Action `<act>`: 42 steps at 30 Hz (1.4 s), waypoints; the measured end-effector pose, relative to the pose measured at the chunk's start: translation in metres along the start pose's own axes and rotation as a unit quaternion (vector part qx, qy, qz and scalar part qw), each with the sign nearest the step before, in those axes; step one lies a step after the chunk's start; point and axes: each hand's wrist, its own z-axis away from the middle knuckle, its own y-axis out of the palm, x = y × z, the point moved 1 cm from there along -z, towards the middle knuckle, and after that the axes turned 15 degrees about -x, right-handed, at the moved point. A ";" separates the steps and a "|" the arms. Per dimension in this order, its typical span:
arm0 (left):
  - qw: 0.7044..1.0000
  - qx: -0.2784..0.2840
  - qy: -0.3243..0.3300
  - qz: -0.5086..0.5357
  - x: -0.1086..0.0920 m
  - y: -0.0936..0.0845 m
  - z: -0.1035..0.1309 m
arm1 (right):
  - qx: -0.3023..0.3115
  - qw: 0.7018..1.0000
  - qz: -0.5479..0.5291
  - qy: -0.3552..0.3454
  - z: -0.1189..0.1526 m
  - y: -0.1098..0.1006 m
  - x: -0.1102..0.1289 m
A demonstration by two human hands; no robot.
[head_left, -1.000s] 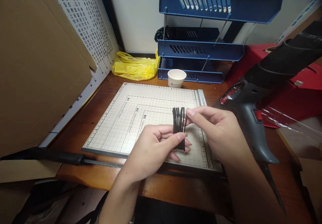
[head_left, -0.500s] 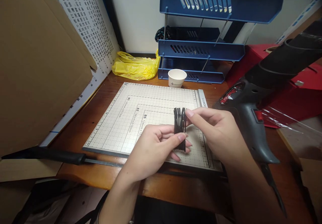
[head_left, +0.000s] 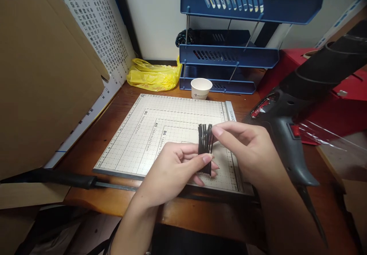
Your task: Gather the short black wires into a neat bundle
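A bundle of thin black strips (head_left: 204, 142) stands upright, fanned slightly apart at its top. My left hand (head_left: 179, 171) is closed round its lower part, thumb in front and fingers behind. At the upper right edge of the bundle, my right hand (head_left: 249, 144) pinches an outer strip between thumb and forefinger. Both hands are above a cream paper trimmer board (head_left: 123, 140) printed with a grid and size marks. The trimmer's black handle (head_left: 69, 178) lies at the front left.
Behind the board stand a white paper cup (head_left: 201, 89), a yellow plastic bag (head_left: 153, 75) and a blue tiered rack (head_left: 229, 56). A dark heat gun (head_left: 289, 132) and a red box (head_left: 329, 106) are at right. Cardboard (head_left: 48, 75) rises at left.
The view has shifted slightly. The strips at the bundle's right side have moved a little under my right fingers; both hands keep nearly the same pose.
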 end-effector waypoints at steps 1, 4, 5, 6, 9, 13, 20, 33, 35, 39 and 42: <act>1.000 0.000 0.000 -0.002 0.000 0.000 0.000 | 0.002 1.000 0.001 0.000 0.000 0.000 0.000; 1.000 0.003 0.000 -0.006 0.000 0.001 0.000 | -0.015 1.000 0.009 -0.011 0.000 0.001 0.000; 1.000 0.004 -0.001 -0.005 0.000 0.001 0.000 | -0.024 1.000 0.012 -0.015 0.000 0.002 0.000; 1.000 0.005 -0.001 -0.003 0.000 0.001 0.000 | -0.029 0.999 0.012 -0.017 0.000 0.002 0.000; 1.000 0.005 -0.003 0.001 0.000 0.000 0.000 | -0.038 0.999 0.018 -0.010 0.000 0.003 0.000; 1.000 -0.002 -0.006 0.002 -0.001 0.000 0.000 | -0.036 0.999 0.025 0.002 0.000 0.002 0.002; 1.000 0.001 0.000 -0.012 -0.002 0.000 0.000 | -0.028 0.999 0.027 0.005 -0.001 0.001 0.003; 1.000 -0.006 -0.002 -0.012 -0.002 0.001 -0.001 | -0.038 0.999 0.007 -0.007 -0.002 0.002 0.000; 1.000 -0.007 -0.003 -0.010 -0.002 0.001 -0.001 | -0.037 0.999 0.003 -0.004 -0.002 0.002 -0.001; 1.000 -0.004 -0.004 -0.007 -0.002 0.001 -0.001 | -0.028 1.000 -0.002 0.000 -0.002 0.001 -0.002; 1.000 -0.008 -0.002 -0.006 -0.002 0.001 0.000 | -0.018 1.000 -0.014 -0.001 -0.002 0.002 -0.002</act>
